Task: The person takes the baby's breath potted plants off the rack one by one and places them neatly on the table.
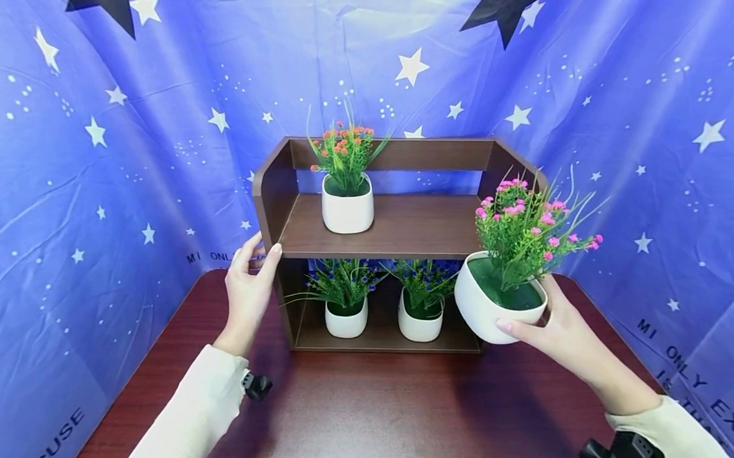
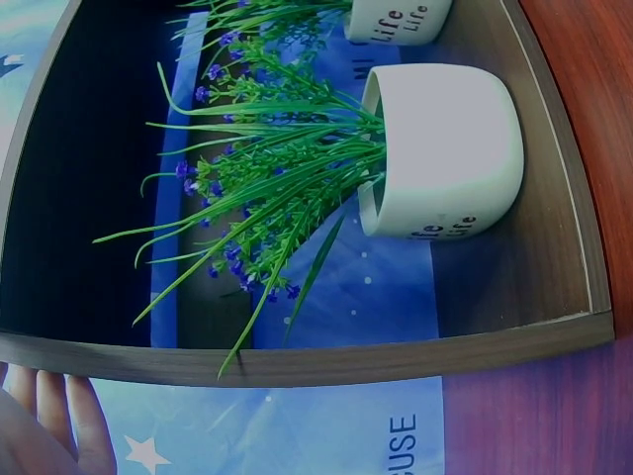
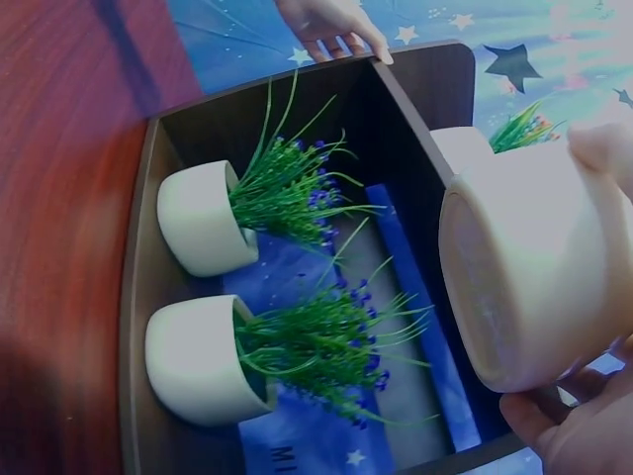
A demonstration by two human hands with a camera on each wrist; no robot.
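Note:
In the head view my right hand (image 1: 559,336) holds a white pot (image 1: 502,305) of pink flowers (image 1: 518,214), tilted, in front of the right end of a brown two-tier shelf (image 1: 391,217). The thumb lies on the pot's front; the right wrist view shows the pot's underside (image 3: 480,287). My left hand (image 1: 251,283) grips the shelf's left side panel, thumb on the front edge and fingers outside. A white pot of orange flowers (image 1: 347,202) stands on the upper tier, left of its middle. On the lower tier are two white pots with blue flowers (image 1: 347,318) (image 1: 420,319).
The shelf stands on a dark red wooden table (image 1: 352,416). Behind and on both sides hangs a blue cloth (image 1: 169,129) with stars and lettering. The shelf's right side panel (image 1: 513,159) is partly hidden by the pink flowers.

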